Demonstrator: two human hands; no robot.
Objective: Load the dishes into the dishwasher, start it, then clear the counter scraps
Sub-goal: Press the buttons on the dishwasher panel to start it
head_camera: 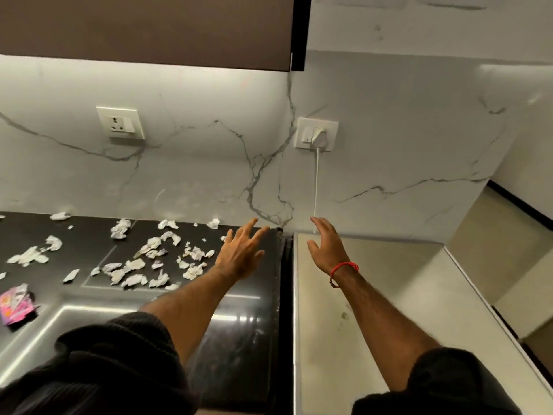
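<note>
Dark, perhaps black, knit sleeves (119,354) pushed up past the elbows; red thread bracelet (344,269) at right wrist.

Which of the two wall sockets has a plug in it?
The right-hand socket, above the right hand, holds a white plug with a cord hanging down. The left socket is empty.

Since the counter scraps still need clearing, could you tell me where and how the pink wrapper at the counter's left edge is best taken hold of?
Probably pinch the pink wrapper at its raised, crumpled upper right edge, coming from above and the right with the left hand, the nearer one. It lies flat on the black counter, partly cut off by the frame's left edge, so the creased top offers the only lifted lip.
</note>
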